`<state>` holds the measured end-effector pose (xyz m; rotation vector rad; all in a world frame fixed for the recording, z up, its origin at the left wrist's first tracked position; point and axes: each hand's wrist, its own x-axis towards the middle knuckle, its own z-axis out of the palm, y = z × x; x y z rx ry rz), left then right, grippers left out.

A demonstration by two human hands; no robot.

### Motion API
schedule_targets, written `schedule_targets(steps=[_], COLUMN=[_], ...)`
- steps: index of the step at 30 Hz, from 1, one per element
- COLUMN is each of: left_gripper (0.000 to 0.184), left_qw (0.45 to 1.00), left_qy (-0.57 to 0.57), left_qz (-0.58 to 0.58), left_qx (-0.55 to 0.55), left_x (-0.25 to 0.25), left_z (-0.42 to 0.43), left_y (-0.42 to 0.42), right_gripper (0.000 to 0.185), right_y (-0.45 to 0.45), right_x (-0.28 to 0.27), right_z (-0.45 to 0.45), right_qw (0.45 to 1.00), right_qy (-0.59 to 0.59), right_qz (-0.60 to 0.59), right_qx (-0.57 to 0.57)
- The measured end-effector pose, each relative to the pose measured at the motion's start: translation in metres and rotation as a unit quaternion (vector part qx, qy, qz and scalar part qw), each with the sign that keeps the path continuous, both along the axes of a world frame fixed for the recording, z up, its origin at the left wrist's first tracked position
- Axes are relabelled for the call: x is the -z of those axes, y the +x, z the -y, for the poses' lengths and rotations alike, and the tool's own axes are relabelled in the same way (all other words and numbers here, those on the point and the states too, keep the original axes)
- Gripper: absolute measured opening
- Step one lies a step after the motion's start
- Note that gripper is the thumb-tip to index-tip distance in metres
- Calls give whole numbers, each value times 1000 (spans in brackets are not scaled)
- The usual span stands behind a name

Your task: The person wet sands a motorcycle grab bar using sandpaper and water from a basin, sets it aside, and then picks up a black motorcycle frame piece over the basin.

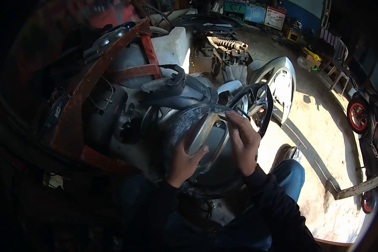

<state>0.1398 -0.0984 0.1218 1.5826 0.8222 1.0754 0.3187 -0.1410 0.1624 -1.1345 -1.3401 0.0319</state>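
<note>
Slotted curved part (202,133) sits between my hands, over the round dark rim (190,112); left hand (186,163) grips it from its 8 o'clock, thumb on the near face; right hand (244,140) at its 2–3 o'clock, fingers bent at the top end, can't tell if it's clamped; silver panel (286,86) at 2, red metal frame (106,58) at 10

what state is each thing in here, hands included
Curved pale-edged part: held, slanted
Left hand: bent around the part's left side
Right hand: fingers bent, at the part's upper end
Red metal frame: paint worn
Silver panel: partly sunlit
Chair: upright
Motorcycle: parked
</note>
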Motion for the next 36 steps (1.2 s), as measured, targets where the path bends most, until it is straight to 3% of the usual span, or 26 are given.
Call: schedule_targets(steps=[2,5,9,14,21,23,27,32,34,36], left_gripper=[52,62,62,63,64,65,63,59,58,57], left_qw=[999,998,999,998,1000,998,1000,996,996,997], left_qy=[46,41,18,57,9,55,6,58,45,32], left_qz=[-8,-24,-37,-26,-15,-37,-6,-52,-59,-53], left_qx=[7,28,15,11,12,-8,19,-32,-40,-36], left_x=[-11,-22,-14,-13,-12,-7,-16,-11,-13,-15], left_z=[7,13,14,12,9,5,3,-1,3,3], left_y=[4,5,5,7,2,0,1,3,5,6], right_gripper=[45,51,50,44,40,41,42,41,41,40], right_y=[-8,-14,-8,-18,-17,-27,-16,-22,-10,-16], right_x=[-7,5,11,1,4,10,8,14,11,10], right_z=[6,8,-8,0,-12,-5,-22,-15,-33,-23], right_qw=[988,965,991,978,980,972,978,968,982,983], right_qy=[13,20,28,46,45,56,34,36,15,15], right_qz=[149,261,128,202,195,227,204,239,187,183], right_qx=[-26,14,14,5,-6,-32,-18,-65,11,-18])
